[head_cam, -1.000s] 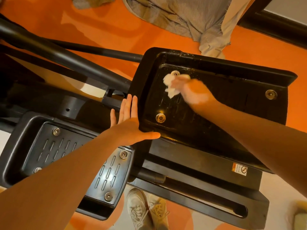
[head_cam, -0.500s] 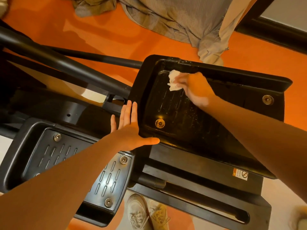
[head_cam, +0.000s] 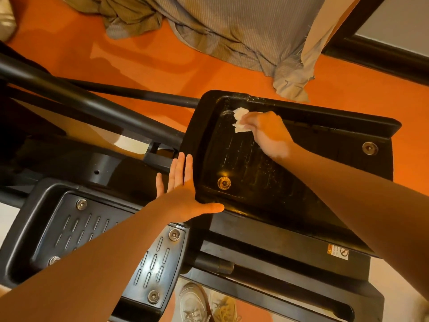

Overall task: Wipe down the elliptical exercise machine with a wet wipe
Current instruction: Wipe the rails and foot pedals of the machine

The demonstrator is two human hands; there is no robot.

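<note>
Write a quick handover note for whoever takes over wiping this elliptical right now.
Right hand: pinches the wet wipe at the far corner of the right pedal.
Left hand: open, fingers straight, steadying that pedal's near-left edge.
Done: right pedal tread looks streaked wet.
Left: left pedal looks dry; rails and frame too.

A small warning sticker (head_cam: 337,252) sits on the black frame of the elliptical machine (head_cam: 278,249), at about four o'clock in the view. It shows an orange warning triangle and a red prohibition circle; its printed lines are too small to read.
</note>
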